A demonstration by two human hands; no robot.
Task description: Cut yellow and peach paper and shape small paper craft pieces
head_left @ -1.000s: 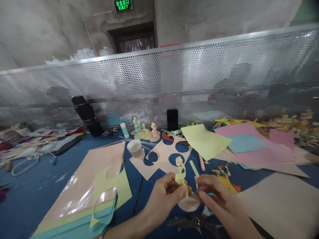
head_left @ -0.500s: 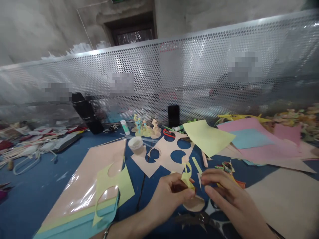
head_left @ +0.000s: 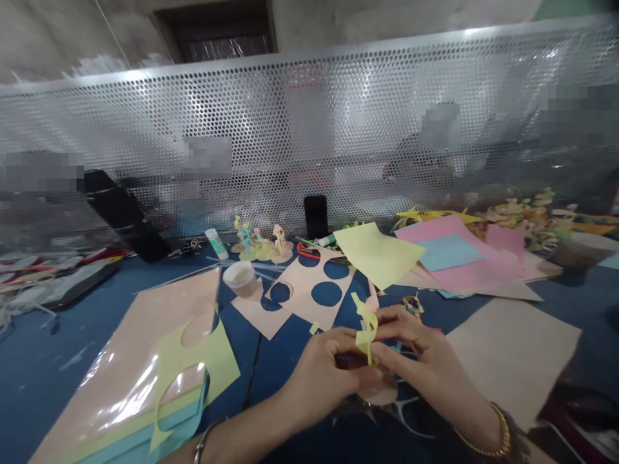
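- L hand (head_left: pixel 333 364), lower centre of frame: thumb + fingers clamped on curled pale-yellow paper strip (head_left: pixel 368 322), w/ round pale-pink paper disc (head_left: pixel 385 393) just below, partly hidden by the hand.
- R hand (head_left: pixel 420 351), lower centre-right: fingertips on strip's right side, thumb near them; can't tell if they pinch or only touch.
- Strip stands between the 2 hands; top end pokes up-left, clear of the fingers.
- Just changed: R hand was apart from the piece ½ sec ago, now up against it. Loose yellow strip lying by R fingertips then no longer shows there. View swung a bit too, so table stuff sits further L in frame.
- Meaning (my read): work is now two-handed, L steadying, R handling the strip.
- Nearby: flat peach paper sheet w/ round cut-outs (head_left: pixel 302 296), mid-frame; small white plastic tub (head_left: pixel 240 278) to its L; small multicoloured paper figures (head_left: pixel 278 243) behind.
- Dark blurry item under hands, bottom centre: can't make out.
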